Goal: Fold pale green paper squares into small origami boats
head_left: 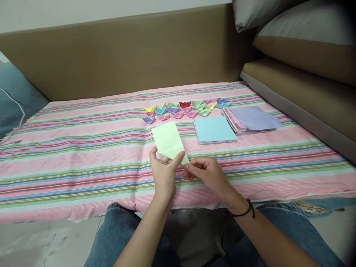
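Observation:
A pale green paper (168, 139), folded along its lower part, is held up above the striped cloth. My left hand (164, 171) grips its lower edge, thumb in front and fingers behind. My right hand (207, 173) pinches the pointed lower right corner of the same paper, its other fingers curled. Beyond the paper, several small folded paper boats (185, 105) in many colours stand in rows. To the right of the paper lies a square stack with a light blue sheet (214, 129) on top.
A looser stack topped by a purple sheet (257, 118) lies farther right. The striped cloth (83, 159) covers the surface. Brown cushions (300, 89) are piled at the right, and a brown backrest (125, 55) runs behind. A white cable (15, 102) is at far left.

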### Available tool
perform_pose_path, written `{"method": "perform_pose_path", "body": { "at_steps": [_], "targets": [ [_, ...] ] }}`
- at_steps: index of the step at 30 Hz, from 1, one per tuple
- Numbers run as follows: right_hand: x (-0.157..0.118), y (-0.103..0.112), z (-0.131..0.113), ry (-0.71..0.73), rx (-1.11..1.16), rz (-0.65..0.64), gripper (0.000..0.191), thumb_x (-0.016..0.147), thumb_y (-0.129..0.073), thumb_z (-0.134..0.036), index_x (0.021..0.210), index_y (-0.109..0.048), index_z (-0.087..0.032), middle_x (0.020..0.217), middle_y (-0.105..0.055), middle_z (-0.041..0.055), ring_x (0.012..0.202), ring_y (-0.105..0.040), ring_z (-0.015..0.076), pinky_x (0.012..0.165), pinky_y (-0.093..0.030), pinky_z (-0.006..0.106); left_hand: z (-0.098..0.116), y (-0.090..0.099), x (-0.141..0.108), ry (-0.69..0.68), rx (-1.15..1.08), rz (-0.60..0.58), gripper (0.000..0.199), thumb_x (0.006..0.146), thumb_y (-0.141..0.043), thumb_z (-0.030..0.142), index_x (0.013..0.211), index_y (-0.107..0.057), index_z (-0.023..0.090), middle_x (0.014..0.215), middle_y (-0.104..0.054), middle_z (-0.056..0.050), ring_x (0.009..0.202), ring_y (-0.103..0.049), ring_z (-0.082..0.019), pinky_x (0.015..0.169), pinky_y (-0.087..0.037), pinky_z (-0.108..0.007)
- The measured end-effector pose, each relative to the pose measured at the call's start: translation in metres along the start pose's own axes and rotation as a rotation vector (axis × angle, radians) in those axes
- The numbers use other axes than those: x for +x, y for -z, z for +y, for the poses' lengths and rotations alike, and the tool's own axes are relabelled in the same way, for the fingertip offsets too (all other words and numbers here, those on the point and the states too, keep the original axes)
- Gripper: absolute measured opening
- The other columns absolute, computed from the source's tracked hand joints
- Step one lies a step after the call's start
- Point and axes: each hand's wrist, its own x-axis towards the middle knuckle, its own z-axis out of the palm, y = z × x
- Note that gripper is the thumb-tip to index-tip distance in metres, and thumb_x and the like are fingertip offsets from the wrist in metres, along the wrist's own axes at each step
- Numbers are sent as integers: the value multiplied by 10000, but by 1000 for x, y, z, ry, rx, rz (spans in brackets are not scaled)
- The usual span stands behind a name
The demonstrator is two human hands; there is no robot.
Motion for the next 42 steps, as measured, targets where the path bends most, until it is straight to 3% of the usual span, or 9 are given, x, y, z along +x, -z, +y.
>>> {"method": "perform_pose_path", "body": {
  "at_steps": [8,13,17,23,30,42],
  "targets": [
    [-1,-1,1,23,27,12,253,734,-645,-386,658,-691,-149,610,-688,48,550,-636,152,559,-527,277,-1,3,2,-48,-14,6,633,540,-798,180,1051,-423,194,767,-649,9,614,-613,-102,615,-468,-223],
    [0,5,3,43,50,26,249,736,-642,-391,678,-704,-157,613,-688,44,543,-636,153,546,-529,278,4,10,14,-119,-11,76,551,530,-800,199,963,-459,182,788,-626,10,652,-606,-103,644,-475,-240],
    [-1,10,1,26,40,42,243,728,-651,-390,674,-699,-158,619,-690,49,555,-640,157,555,-534,278,11,17,22,-182,3,155,527,520,-804,208,930,-474,176,643,-536,74,572,-554,-72,630,-468,-230],
    [-1,5,-3,-4,89,-14,297,764,-604,-446,772,-686,-162,716,-707,65,644,-664,173,627,-535,297,10,12,13,-107,-35,92,540,534,-793,184,955,-455,187,654,-547,59,635,-592,-110,639,-484,-250],
    [0,1,1,36,53,-28,220,735,-655,-373,696,-641,-157,631,-679,33,568,-626,144,565,-516,276,2,7,2,-66,-1,-10,568,553,-785,184,996,-430,185,732,-606,21,597,-586,-95,577,-460,-210],
    [-2,1,2,38,45,48,228,734,-653,-357,656,-651,-144,586,-668,32,510,-610,128,509,-505,248,4,6,2,-108,-31,19,556,549,-789,176,982,-440,182,866,-644,-29,711,-629,-131,634,-480,-236]
  ]
}}
